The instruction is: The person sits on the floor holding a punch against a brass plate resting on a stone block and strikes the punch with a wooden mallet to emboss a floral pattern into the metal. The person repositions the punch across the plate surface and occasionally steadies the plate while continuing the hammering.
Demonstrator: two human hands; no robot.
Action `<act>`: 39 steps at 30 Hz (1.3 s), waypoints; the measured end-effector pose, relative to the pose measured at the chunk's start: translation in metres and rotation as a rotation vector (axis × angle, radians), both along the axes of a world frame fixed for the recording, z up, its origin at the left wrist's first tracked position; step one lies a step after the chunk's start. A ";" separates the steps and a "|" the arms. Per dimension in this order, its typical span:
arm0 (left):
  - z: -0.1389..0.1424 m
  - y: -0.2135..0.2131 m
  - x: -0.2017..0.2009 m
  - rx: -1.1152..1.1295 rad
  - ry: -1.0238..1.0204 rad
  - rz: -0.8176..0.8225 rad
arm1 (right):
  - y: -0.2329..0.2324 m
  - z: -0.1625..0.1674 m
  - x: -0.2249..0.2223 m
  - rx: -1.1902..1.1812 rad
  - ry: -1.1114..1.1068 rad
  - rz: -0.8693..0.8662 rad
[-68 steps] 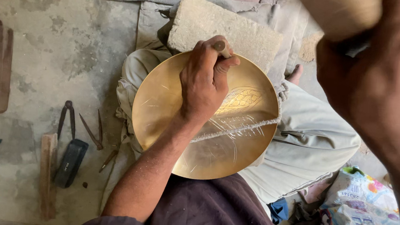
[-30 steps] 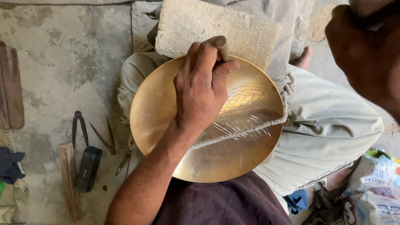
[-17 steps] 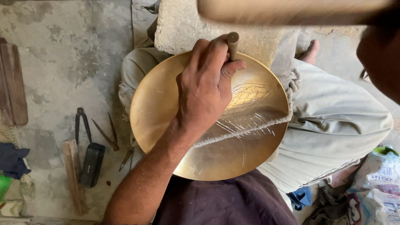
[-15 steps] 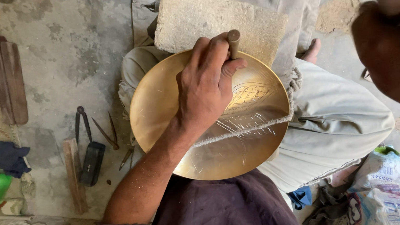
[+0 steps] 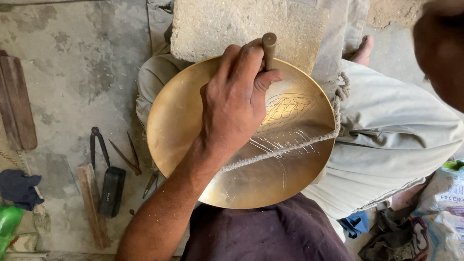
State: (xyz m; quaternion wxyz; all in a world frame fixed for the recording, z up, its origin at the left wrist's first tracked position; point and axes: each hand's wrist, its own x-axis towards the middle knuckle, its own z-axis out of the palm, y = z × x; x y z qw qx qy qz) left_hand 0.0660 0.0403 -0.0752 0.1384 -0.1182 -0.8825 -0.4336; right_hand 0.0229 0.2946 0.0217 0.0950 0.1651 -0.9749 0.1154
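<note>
Head view shows my left hand (image 5: 234, 105) in a closed grip on the chisel (image 5: 269, 47), upright on the brass plate (image 5: 186, 138) in my lap, unmoved, while my right hand (image 5: 462, 55), mallet now out of frame, has risen, grip unreadable.

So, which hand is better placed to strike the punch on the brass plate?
The right hand: it is raised above the punch. The left hand grips the punch upright on the brass plate.
</note>
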 end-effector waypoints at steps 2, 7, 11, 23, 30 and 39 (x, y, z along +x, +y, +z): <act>0.000 0.000 0.001 0.003 0.010 -0.002 | 0.001 -0.001 0.000 0.000 0.004 -0.001; 0.000 0.000 0.002 -0.005 -0.014 -0.024 | 0.001 -0.005 0.002 -0.005 -0.001 -0.011; 0.000 0.000 0.003 -0.016 -0.034 -0.024 | 0.002 -0.008 0.003 -0.005 0.001 -0.010; -0.002 0.000 0.000 -0.049 -0.033 -0.090 | 0.004 -0.014 0.009 -0.004 -0.001 -0.034; 0.001 -0.002 -0.002 -0.103 -0.023 -0.156 | 0.004 -0.011 0.014 0.001 -0.012 -0.046; 0.001 -0.004 -0.006 -0.086 -0.062 -0.245 | 0.001 0.002 0.036 0.047 -0.013 -0.062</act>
